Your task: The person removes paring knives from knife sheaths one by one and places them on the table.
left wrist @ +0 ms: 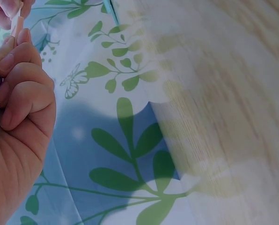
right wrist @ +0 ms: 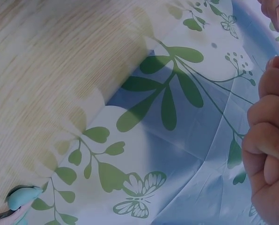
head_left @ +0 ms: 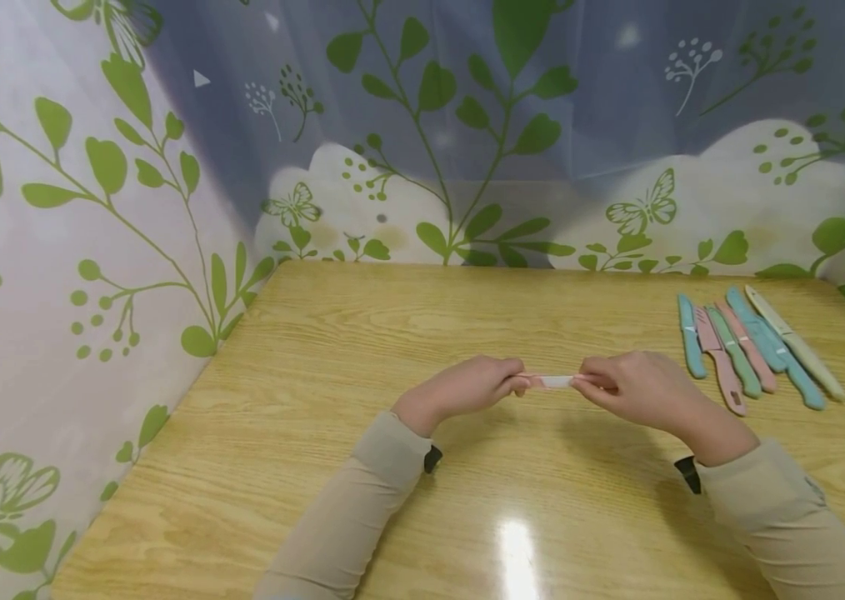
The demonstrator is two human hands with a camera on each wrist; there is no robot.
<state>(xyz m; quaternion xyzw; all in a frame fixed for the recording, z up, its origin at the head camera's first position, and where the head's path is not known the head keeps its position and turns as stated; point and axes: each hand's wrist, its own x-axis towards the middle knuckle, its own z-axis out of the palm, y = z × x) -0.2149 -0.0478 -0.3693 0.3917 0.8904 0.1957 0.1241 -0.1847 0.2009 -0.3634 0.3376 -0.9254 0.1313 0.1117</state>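
Between both hands, above the table, a slim pink-and-white object [head_left: 558,382] is held level; fingers cover its ends and its exact kind cannot be told. My left hand [head_left: 467,387] pinches its pink end between thumb and fingers. At the white end, the right hand [head_left: 640,387] pinches with thumb and forefinger. The left wrist view catches a short pink piece of the object [left wrist: 18,24] at the top left, above the left hand's curled fingers [left wrist: 29,91]. In the right wrist view, the right hand's curled fingers [right wrist: 268,110] fill the right edge.
Several pastel knives in blue, pink, green and cream lie side by side at the table's right, among them a pink cleaver-shaped knife [head_left: 722,367] and a cream knife [head_left: 797,346]. A leaf-patterned cloth [head_left: 422,150] stands behind the wooden table [head_left: 362,317] and along its left side.
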